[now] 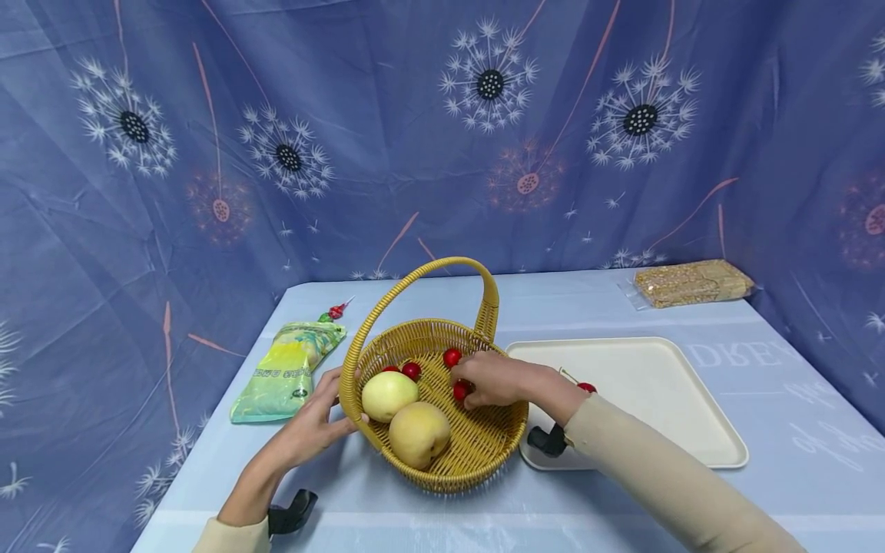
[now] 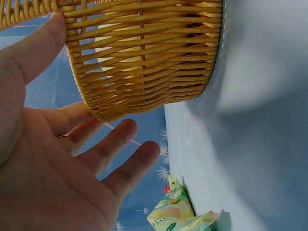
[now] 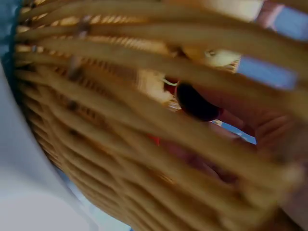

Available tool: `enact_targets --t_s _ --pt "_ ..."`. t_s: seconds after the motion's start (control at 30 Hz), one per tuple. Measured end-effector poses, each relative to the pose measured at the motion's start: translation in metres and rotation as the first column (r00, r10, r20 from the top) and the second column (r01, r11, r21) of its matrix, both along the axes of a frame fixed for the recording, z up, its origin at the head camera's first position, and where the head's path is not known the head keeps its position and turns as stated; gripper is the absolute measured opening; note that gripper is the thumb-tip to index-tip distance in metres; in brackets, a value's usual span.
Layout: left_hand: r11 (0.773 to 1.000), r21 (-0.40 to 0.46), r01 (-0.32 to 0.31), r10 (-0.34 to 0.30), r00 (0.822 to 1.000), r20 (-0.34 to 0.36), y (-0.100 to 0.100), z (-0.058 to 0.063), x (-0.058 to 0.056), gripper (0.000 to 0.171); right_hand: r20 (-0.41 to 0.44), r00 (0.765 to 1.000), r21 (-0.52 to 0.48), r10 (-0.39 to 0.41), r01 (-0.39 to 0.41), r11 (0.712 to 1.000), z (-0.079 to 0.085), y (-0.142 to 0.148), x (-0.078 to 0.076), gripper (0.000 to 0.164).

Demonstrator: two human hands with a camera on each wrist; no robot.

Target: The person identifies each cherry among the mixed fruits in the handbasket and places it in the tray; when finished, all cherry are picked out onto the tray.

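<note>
Left hand (image 1: pixel 314 426) at the left side of the wicker basket (image 1: pixel 477 442), thumb on the rim by the handle, other fingers spread, grip wide. Right hand (image 1: pixel 494 378) inside the basket, grip narrow, holding a red cherry (image 1: pixel 462 391) between thumb and fingers (right wrist view is mostly blurry wicker, cherry looks dark there). Also in the basket: pale yellow-green fruit (image 1: pixel 389 396) touching a browner yellow fruit (image 1: pixel 419 435), a far cherry (image 1: pixel 452 357) just beyond the right fingertips, plus two cherries (image 1: pixel 411 371) by the pale one, one partly hidden. Cream tray (image 1: pixel 636 384) right beside the basket, stemmed cherry (image 1: pixel 587 388) on it, near the right sleeve (image 1: pixel 664 468). Rest of desk (image 1: pixel 373 514): green-yellow bag (image 1: pixel 286 376) left, small wrapped candy (image 1: pixel 337 311) behind it, golden-brown packet (image 1: pixel 694 283) far right.
</note>
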State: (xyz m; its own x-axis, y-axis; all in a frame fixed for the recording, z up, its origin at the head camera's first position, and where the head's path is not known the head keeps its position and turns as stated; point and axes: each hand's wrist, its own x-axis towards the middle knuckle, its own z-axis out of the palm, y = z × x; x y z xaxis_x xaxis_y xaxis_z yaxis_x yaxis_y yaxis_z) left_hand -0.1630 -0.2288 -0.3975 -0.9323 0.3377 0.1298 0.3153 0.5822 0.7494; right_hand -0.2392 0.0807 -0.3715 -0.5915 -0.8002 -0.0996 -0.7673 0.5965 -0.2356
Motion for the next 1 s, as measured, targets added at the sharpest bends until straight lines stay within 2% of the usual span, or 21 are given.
enact_targets --t_s 0.27,0.67,0.83,1.0 --pt "1.000 -0.003 -0.002 0.002 1.000 -0.010 0.000 0.001 0.000 0.066 -0.052 0.999 -0.164 -0.012 0.003 0.986 0.018 0.015 0.012 0.034" --pt "1.000 0.003 0.010 -0.010 1.000 0.009 0.001 0.002 0.001 0.068 -0.064 0.988 -0.322 -0.142 0.114 0.940 0.037 0.060 0.027 0.040" --pt "1.000 0.001 0.009 -0.009 1.000 0.006 0.001 0.003 0.001 0.067 -0.051 0.971 -0.365 -0.232 0.198 0.910 0.037 0.084 0.031 0.041" --pt "1.000 -0.008 0.005 -0.005 1.000 -0.009 0.001 0.003 0.001 0.064 -0.043 0.948 -0.394 -0.316 0.275 0.877 0.026 0.109 0.031 0.038"
